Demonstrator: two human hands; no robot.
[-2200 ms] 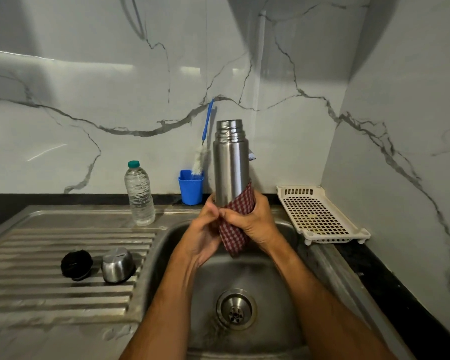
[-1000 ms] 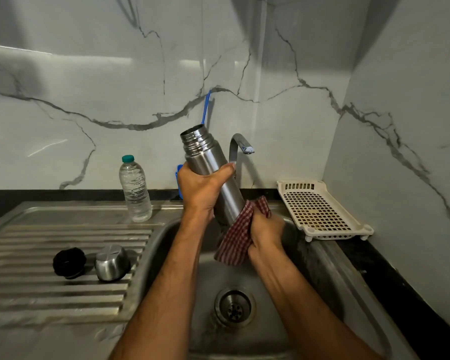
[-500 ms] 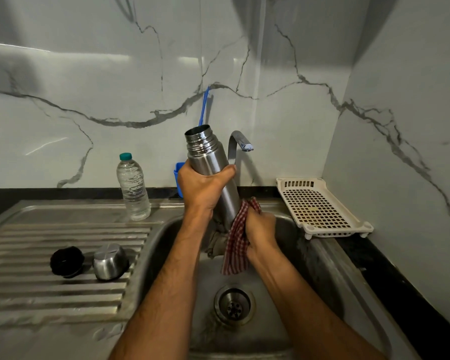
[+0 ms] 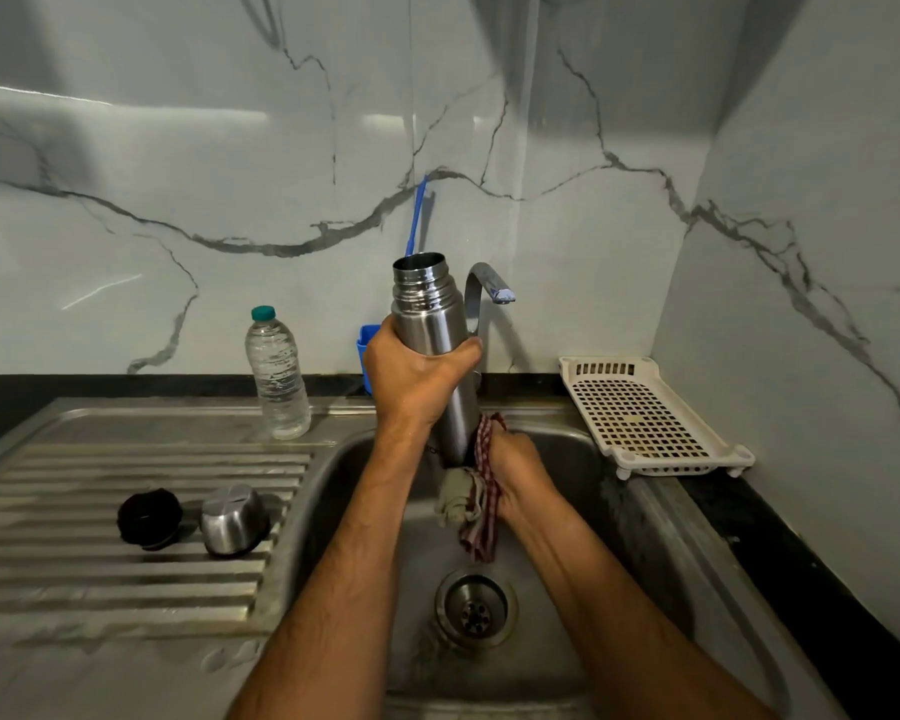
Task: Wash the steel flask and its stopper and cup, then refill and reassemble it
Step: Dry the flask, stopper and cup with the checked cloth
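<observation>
The steel flask (image 4: 432, 324) stands nearly upright above the sink basin (image 4: 583, 511), its mouth open at the top. My left hand (image 4: 411, 376) grips its upper body. My right hand (image 4: 515, 470) holds a red checked cloth (image 4: 481, 506) against the flask's base, and the cloth hangs down into the basin. On the ribbed drainboard (image 4: 74, 511) at the left lie the black stopper (image 4: 149, 518) and, just right of it, the steel cup (image 4: 232, 519) mouth down.
A clear water bottle (image 4: 277, 374) with a green cap stands behind the drainboard. A blue holder (image 4: 366, 345) with a blue-handled brush (image 4: 418, 215) is behind my left hand. The tap (image 4: 484, 293) curves beside the flask. A white perforated tray (image 4: 645, 418) sits at the right.
My left hand left the base and took the flask's upper body. The flask tilted left, then came back nearly upright. My right hand moved the cloth lower around the base.
</observation>
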